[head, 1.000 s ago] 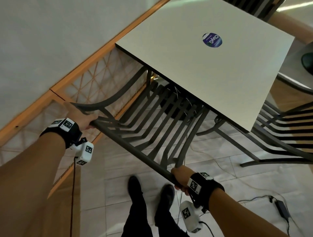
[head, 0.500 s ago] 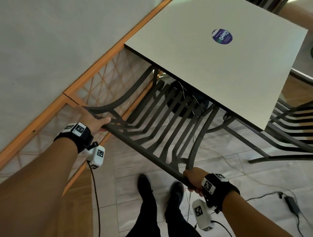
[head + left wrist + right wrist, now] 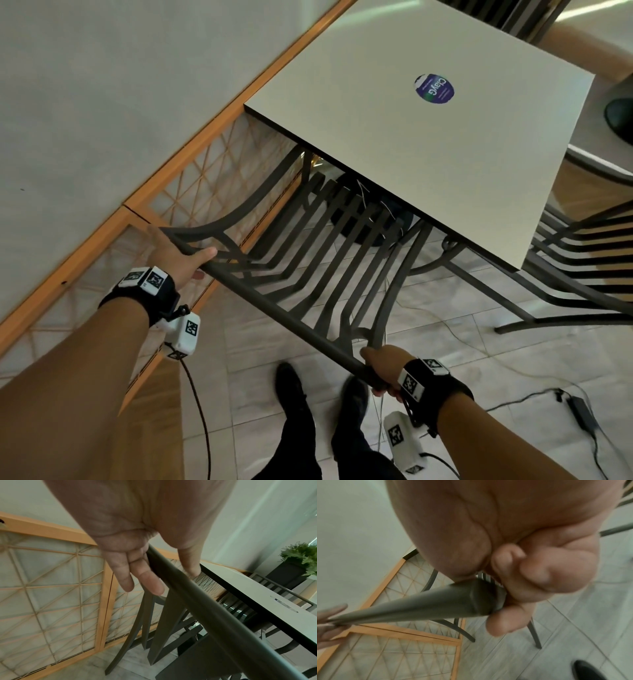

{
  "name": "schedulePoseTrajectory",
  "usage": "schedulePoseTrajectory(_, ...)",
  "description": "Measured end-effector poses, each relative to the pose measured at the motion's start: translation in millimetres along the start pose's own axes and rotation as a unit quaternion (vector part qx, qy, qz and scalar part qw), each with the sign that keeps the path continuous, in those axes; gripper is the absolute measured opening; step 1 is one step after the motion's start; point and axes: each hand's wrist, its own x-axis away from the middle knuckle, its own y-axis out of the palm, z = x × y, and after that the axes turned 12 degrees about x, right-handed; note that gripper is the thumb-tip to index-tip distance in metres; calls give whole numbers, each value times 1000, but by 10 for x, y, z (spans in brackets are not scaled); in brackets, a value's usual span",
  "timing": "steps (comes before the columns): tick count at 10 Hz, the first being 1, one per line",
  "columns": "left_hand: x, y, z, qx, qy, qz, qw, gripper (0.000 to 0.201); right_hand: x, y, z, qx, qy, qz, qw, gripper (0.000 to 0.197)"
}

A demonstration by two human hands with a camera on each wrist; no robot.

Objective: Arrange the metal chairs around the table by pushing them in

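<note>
Down at the bottom, black shoes [image 3: 291, 387] planted on pale floor tiles [image 3: 445, 359], a cable and power brick [image 3: 582, 411] trailing off to the right. Just above, right hand [image 3: 380, 368] wrapped tight round the near end of the top rail [image 3: 287, 318], fingers [image 3: 536, 577] curled fully under the bar in the wrist view. Along that same rail, left hand [image 3: 178, 255] at the far corner: thumb over the top, fingers [image 3: 145, 577] nearly straight and laid against the underside, more of a loose cradle than a clench. Between the two hands, the metal chair [image 3: 325, 246], dark slatted back and seat, front of the seat already tucked under the near edge of the table [image 3: 428, 144]. Probably most of the way in, a little travel left to go.

Looks rigid and fairly heavy, all welded bar, no flex expected; smooth painted tube, likely a bit slick in a relaxed palm. Best purchase right where the hands sit, wide apart at the rail's two ends, for a straight shove without twisting. Feet likely to scrape or catch on tile joints.

Beyond, a round blue sticker [image 3: 434, 88] on the tabletop, a second chair [image 3: 582, 260] at the right side, a lattice wall panel [image 3: 212, 178] close on the left.
</note>
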Motion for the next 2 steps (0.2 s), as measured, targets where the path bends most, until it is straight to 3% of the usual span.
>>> schedulePoseTrajectory(1,264,-61,53,-57,-6,21,998,62,45,-134,53,60,10,42,997,42)
schedulePoseTrajectory(2,620,-162,-77,-26,-22,44,998,60,22,-283,230,138,-25,131,981,42)
